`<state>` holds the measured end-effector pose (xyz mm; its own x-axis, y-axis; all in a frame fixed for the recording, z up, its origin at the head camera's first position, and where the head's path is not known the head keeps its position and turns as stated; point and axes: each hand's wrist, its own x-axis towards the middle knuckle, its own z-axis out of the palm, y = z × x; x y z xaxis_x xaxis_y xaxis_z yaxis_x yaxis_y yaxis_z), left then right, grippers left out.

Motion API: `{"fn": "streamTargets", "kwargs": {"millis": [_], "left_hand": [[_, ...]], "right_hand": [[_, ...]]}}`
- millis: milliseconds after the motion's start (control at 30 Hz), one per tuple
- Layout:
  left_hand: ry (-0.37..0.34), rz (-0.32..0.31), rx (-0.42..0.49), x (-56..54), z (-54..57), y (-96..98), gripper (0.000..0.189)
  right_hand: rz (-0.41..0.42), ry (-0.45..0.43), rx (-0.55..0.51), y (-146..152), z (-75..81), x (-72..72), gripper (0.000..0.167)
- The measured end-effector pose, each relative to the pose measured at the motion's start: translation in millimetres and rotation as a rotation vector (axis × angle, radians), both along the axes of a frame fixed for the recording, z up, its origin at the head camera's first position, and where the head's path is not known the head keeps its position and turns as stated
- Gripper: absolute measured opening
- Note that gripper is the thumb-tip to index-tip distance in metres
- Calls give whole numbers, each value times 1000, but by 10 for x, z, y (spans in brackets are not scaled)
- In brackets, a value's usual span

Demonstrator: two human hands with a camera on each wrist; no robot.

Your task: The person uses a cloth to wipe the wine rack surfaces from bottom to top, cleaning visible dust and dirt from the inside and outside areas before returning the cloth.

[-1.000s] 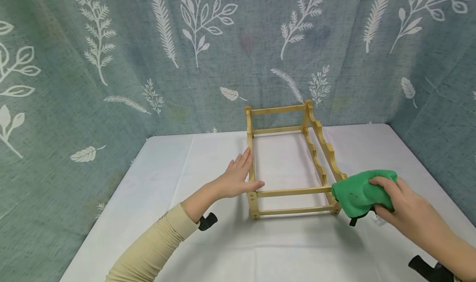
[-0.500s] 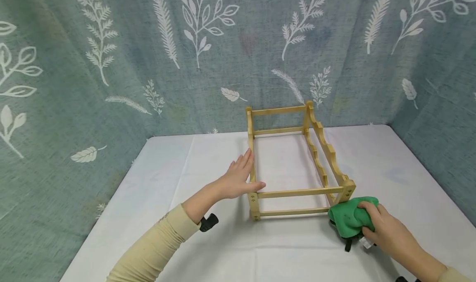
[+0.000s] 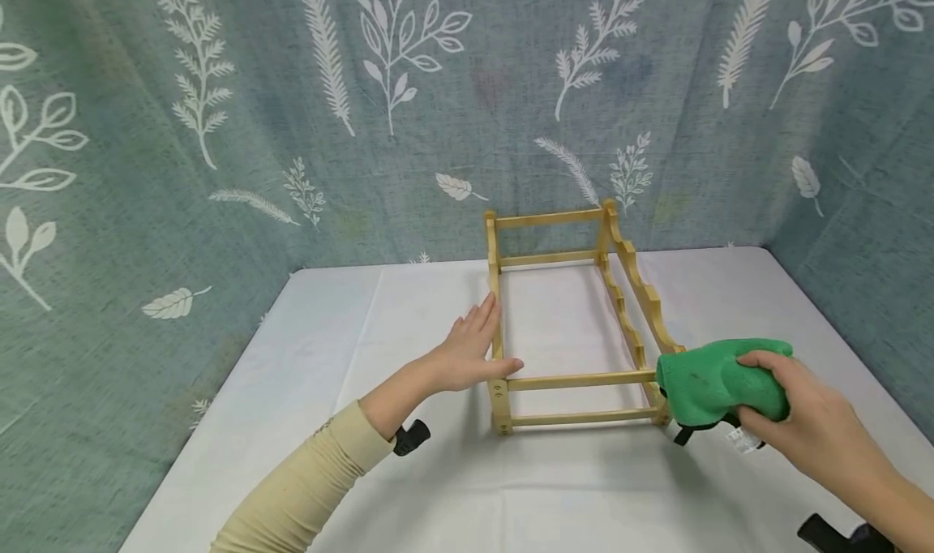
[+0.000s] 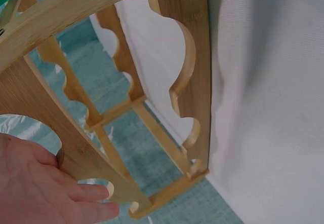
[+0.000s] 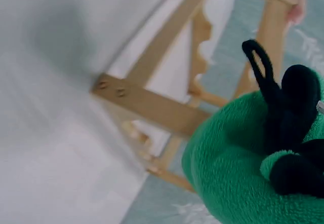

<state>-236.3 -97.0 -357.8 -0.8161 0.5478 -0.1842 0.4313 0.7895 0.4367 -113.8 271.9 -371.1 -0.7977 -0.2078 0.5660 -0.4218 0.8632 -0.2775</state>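
Observation:
A light wooden rack (image 3: pixel 584 380) with scalloped side rails stands on the white-covered table. My left hand (image 3: pixel 467 357) rests against its left side near the front, fingers straight and thumb spread. In the left wrist view that hand (image 4: pixel 45 188) lies flat by a scalloped rail (image 4: pixel 195 87). My right hand (image 3: pixel 813 411) grips a bunched green cloth (image 3: pixel 718 381) with black trim, a black loop and a white tag. The cloth lies over the rack's upper front right corner and hides it. In the right wrist view, the green cloth (image 5: pixel 238 153) covers part of the frame (image 5: pixel 157 111).
A blue-green curtain (image 3: pixel 409 180) with white leaf prints surrounds the table at the back and sides. White cloth (image 3: pixel 409 504) covers the tabletop. A black wrist camera (image 3: pixel 412 437) sits under the left sleeve.
The right hand and green cloth went down the rack's front right post to near the table, then back up to the top corner. The left hand and the rack stay put.

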Motion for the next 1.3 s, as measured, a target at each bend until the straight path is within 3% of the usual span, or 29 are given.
{"fn": "streamTargets", "kwargs": {"millis": [167, 267, 367, 533, 800, 1100, 1200, 1300], "left_hand": [[12, -2, -4, 13, 4, 2, 94], [14, -3, -9, 11, 7, 2, 94], [9, -3, -8, 5, 11, 6, 94], [-1, -1, 0, 9, 12, 3, 93], [11, -7, 20, 17, 2, -11, 92], [55, -5, 28, 32, -21, -16, 83], [62, -13, 31, 32, -29, -21, 82], [63, -21, 35, 35, -28, -25, 82]], "right_hand": [[116, 106, -67, -128, 65, 106, 60], [179, 88, -132, -221, 61, 143, 39], [151, 43, -103, -286, 53, 117, 57], [90, 14, 19, -407, 11, -35, 56], [164, -52, 14, -851, -26, -173, 52], [326, -88, -14, -1456, -34, -288, 49], [325, -104, -16, -1564, -27, -283, 49], [272, -144, -23, -1530, -2, -260, 49]]}}
